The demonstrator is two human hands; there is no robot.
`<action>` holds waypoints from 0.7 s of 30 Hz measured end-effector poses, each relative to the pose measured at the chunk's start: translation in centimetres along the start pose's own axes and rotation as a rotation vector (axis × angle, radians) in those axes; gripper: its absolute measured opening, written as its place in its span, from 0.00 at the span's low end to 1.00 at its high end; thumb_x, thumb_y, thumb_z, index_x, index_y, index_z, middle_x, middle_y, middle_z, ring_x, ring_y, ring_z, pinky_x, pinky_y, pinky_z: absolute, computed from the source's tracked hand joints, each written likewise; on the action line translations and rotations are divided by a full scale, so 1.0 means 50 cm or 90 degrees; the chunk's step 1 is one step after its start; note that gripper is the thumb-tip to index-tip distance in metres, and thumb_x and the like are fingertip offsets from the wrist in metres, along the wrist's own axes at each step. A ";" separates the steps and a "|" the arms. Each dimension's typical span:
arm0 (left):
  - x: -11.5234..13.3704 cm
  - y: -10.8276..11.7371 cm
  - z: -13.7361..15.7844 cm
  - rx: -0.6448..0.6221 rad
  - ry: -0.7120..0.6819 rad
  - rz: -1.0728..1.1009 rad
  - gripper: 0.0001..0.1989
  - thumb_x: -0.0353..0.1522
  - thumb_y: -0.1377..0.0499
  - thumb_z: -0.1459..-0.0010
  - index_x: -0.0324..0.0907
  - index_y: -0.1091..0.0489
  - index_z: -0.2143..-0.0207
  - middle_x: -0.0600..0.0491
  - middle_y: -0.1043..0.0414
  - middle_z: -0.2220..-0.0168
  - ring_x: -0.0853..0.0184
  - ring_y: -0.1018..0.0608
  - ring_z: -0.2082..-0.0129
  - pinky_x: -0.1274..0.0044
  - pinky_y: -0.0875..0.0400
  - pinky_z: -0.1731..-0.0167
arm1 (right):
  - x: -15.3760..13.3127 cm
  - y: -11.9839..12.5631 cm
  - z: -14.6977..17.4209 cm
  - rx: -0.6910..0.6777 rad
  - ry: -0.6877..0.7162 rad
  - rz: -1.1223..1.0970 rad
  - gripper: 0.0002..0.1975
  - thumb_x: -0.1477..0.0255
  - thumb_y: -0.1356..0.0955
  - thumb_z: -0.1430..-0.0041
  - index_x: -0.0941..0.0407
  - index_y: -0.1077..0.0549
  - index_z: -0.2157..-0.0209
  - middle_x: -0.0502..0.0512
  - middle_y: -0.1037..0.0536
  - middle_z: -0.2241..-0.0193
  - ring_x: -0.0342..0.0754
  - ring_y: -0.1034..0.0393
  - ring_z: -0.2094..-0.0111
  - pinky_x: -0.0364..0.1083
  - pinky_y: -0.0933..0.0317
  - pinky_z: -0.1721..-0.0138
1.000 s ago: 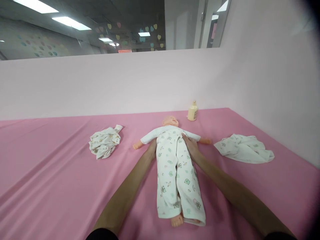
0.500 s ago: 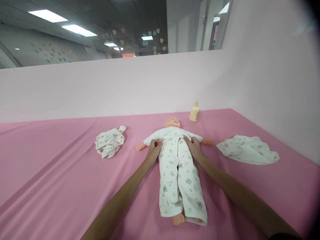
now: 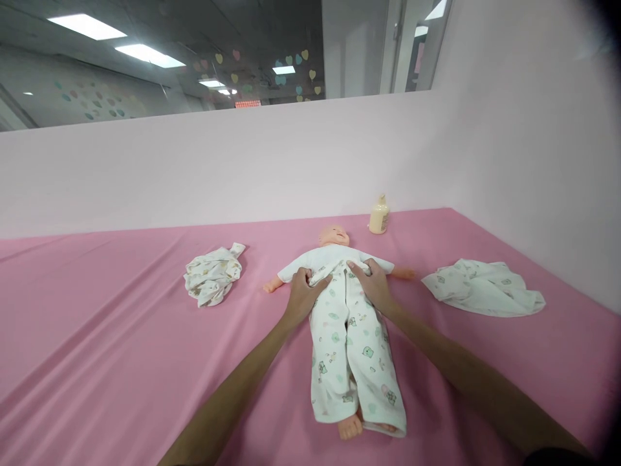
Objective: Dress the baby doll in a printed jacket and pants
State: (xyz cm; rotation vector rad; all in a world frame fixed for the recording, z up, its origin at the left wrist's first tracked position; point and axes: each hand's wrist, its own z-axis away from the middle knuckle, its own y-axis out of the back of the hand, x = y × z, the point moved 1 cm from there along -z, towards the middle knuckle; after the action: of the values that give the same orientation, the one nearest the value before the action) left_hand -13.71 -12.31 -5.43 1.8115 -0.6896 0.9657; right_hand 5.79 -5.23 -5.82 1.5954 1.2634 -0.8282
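Observation:
A baby doll (image 3: 334,236) lies on its back, head toward the wall, in a white top (image 3: 323,257) and white baby pants (image 3: 334,336) printed with small green figures. My left hand (image 3: 303,294) is closed on one side of the pants' waistband, fingers curled at the edge and thumb lying across the front. At the other side my right hand (image 3: 372,285) grips the waistband, its thumb pointing inward over the cloth. The fingertips under the edge are partly hidden. One bare foot (image 3: 350,427) sticks out of a pant leg; the other foot is mostly covered.
A crumpled printed cloth (image 3: 212,277) lies to the left on the pink sheet (image 3: 121,336). To the right is another loosely spread white printed garment (image 3: 485,289). A pale yellow pump bottle (image 3: 379,217) stands by the white wall (image 3: 218,175).
My left thumb has stretched inward across the front of the pants, and my right thumb reaches further toward the middle. Both hands remain at the waistband; the camera view has shifted slightly.

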 end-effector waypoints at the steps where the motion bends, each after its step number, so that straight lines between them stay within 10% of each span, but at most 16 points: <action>1: -0.001 -0.001 0.001 0.011 -0.006 -0.014 0.23 0.50 0.39 0.46 0.44 0.43 0.67 0.53 0.38 0.62 0.63 0.33 0.59 0.72 0.37 0.59 | -0.001 0.006 0.009 -0.010 0.010 0.013 0.23 0.48 0.32 0.45 0.52 0.39 0.76 0.48 0.33 0.76 0.48 0.39 0.69 0.46 0.42 0.66; 7: -0.010 0.009 0.018 0.017 -0.039 -0.123 0.17 0.43 0.41 0.43 0.44 0.45 0.75 0.51 0.36 0.67 0.57 0.33 0.57 0.65 0.37 0.53 | 0.015 0.085 0.065 -0.163 -0.020 0.039 0.19 0.50 0.31 0.45 0.52 0.31 0.72 0.52 0.27 0.73 0.52 0.34 0.69 0.49 0.40 0.66; 11: -0.017 0.044 0.054 -0.082 0.007 -0.034 0.16 0.47 0.43 0.40 0.44 0.35 0.63 0.48 0.30 0.55 0.55 0.31 0.50 0.65 0.37 0.49 | 0.030 0.129 0.069 -0.256 -0.080 0.016 0.16 0.54 0.28 0.48 0.49 0.26 0.63 0.54 0.21 0.62 0.57 0.28 0.57 0.51 0.35 0.58; 16: -0.015 0.073 0.106 -0.215 0.049 0.093 0.38 0.47 0.34 0.49 0.45 0.45 0.42 0.42 0.41 0.37 0.53 0.37 0.37 0.67 0.36 0.44 | 0.050 0.133 0.060 -0.333 -0.129 -0.032 0.27 0.59 0.23 0.55 0.48 0.28 0.52 0.55 0.22 0.53 0.59 0.27 0.53 0.53 0.33 0.55; 21: -0.022 0.062 0.123 -0.196 0.094 0.053 0.45 0.48 0.28 0.58 0.44 0.45 0.43 0.40 0.40 0.41 0.51 0.34 0.40 0.64 0.31 0.48 | 0.041 0.125 0.065 -0.338 -0.142 -0.018 0.30 0.61 0.22 0.59 0.48 0.28 0.52 0.54 0.21 0.57 0.59 0.26 0.56 0.52 0.32 0.59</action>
State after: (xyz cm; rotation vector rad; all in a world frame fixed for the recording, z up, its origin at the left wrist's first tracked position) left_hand -14.77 -19.12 -6.45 1.4383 -0.7791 0.9785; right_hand 12.46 -7.93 -7.31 1.0352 1.2192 -0.6016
